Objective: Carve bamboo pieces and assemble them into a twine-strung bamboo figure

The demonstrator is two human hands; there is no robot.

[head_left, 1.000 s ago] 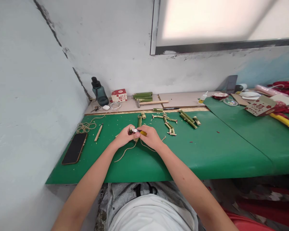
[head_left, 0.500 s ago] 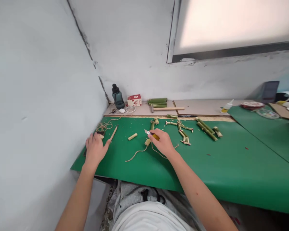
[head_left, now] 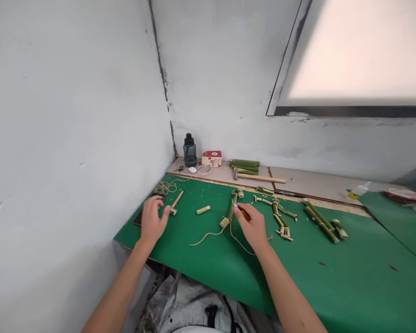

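My right hand [head_left: 253,225] is closed around a utility knife [head_left: 244,214] with a yellow handle, its blade pointing up and left. Just behind the blade lies a green bamboo tube [head_left: 231,206], with a pale bamboo piece [head_left: 225,223] at its near end and twine [head_left: 208,235] trailing from it. On the left, my left hand [head_left: 154,221] hovers with thumb and fingers apart over a dark flat block [head_left: 138,218], partly hidden by the hand. Close to its thumb are a short pale bamboo piece [head_left: 173,211] and a thin stick [head_left: 177,199]. Another cut bamboo piece [head_left: 203,210] lies between the hands.
A jointed bamboo figure [head_left: 280,217] and green bamboo lengths [head_left: 321,221] lie to the right. Along the back stand a water bottle [head_left: 190,151] and a red-white box [head_left: 211,158], beside a hammer [head_left: 260,177]. Coiled twine [head_left: 165,187] sits near the left wall.
The camera has turned, shifting the scene right and down. My left hand has opened out, and a short bamboo piece shows beside its thumb. The knife stays in my right hand.
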